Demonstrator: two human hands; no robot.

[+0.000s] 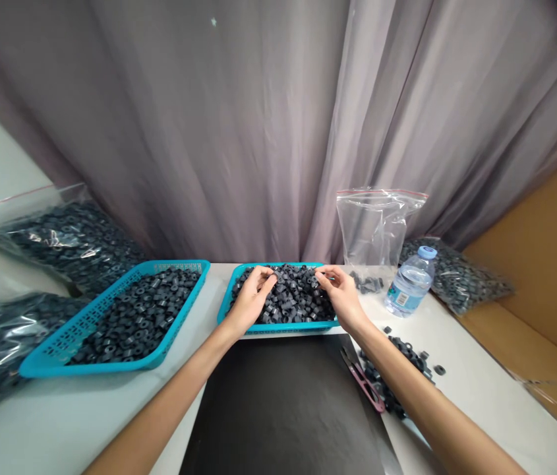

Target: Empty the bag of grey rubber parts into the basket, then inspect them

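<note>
A turquoise plastic basket (298,326) stands in front of me, filled with small dark grey ring-shaped pieces (293,300). Over its left side is my left hand (253,297), thumb and forefinger brought together in a pinch at the pieces. My right hand (341,297) reaches over the right side, its thumb and fingertips also closed in a pinch. Whatever lies between the fingertips of either hand is too small to make out. Pink-handled thread snips (364,382) lie beside my right forearm, next to a loose heap of the same pieces (404,359).
To the left is a second turquoise basket (174,336) of pieces, with filled clear bags (70,237) behind it. A clear zip bag (372,231), a water bottle (410,284) and another filled bag (466,274) stand at the right. A black mat (288,409) covers the table's front.
</note>
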